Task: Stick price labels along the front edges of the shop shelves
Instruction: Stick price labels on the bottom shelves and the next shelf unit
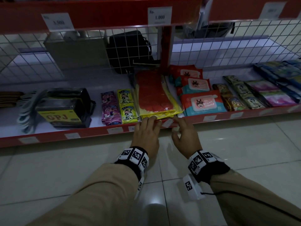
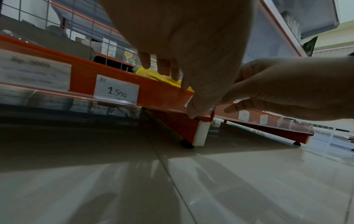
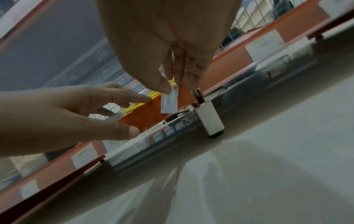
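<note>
The bottom shelf's red front rail [image 1: 91,133] carries several white price labels, one reading 1.500 [image 2: 116,91]. My right hand [image 1: 175,125] pinches a small white price label [image 1: 167,123] between thumb and fingers and holds it against the rail's right end. In the right wrist view the label [image 3: 169,103] hangs slanted over the orange rail face [image 3: 145,119] under my right hand [image 3: 170,87]. My left hand [image 1: 151,123] lies beside it on the left. Its fingers [image 2: 172,74] rest straight over the rail's top and the thumb reaches the lower edge. My left hand [image 3: 138,115] holds nothing.
A yellow and red packet [image 1: 156,97] lies right behind the rail, with wet wipes [image 1: 202,103] to its right and sachets [image 1: 127,110] to its left. A white shelf foot [image 2: 201,133] stands under the rail end. Pale floor tiles [image 1: 162,185] lie below. The upper rail [image 1: 114,15] overhangs.
</note>
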`<act>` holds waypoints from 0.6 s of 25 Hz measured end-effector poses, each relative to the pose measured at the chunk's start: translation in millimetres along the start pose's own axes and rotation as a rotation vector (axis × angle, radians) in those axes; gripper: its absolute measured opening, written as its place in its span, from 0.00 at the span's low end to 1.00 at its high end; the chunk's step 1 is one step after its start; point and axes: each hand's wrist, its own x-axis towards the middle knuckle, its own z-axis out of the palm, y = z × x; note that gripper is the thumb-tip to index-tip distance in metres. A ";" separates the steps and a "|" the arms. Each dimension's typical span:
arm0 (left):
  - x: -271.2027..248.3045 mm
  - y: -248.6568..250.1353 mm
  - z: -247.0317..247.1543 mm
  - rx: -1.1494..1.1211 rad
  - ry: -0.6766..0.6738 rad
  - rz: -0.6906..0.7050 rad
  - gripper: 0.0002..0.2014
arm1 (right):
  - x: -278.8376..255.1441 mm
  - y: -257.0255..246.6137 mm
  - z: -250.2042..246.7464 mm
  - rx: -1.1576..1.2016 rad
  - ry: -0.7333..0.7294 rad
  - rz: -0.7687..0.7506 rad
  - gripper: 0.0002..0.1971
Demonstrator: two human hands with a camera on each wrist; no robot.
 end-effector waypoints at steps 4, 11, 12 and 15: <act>2.0 1.0 0.7 0.004 0.030 -0.008 0.29 | 19.0 2.2 -1.1 -0.065 0.025 -0.044 0.19; 1.5 -0.2 -1.2 -0.004 0.053 -0.007 0.25 | 37.2 6.6 2.0 -0.063 0.057 -0.053 0.04; 3.2 -0.2 -2.2 -0.027 0.037 -0.002 0.24 | 38.2 7.1 0.9 -0.067 0.082 -0.064 0.04; 7.5 1.3 -3.6 -0.119 -0.035 -0.010 0.22 | 43.8 6.4 -5.5 0.033 0.090 -0.048 0.03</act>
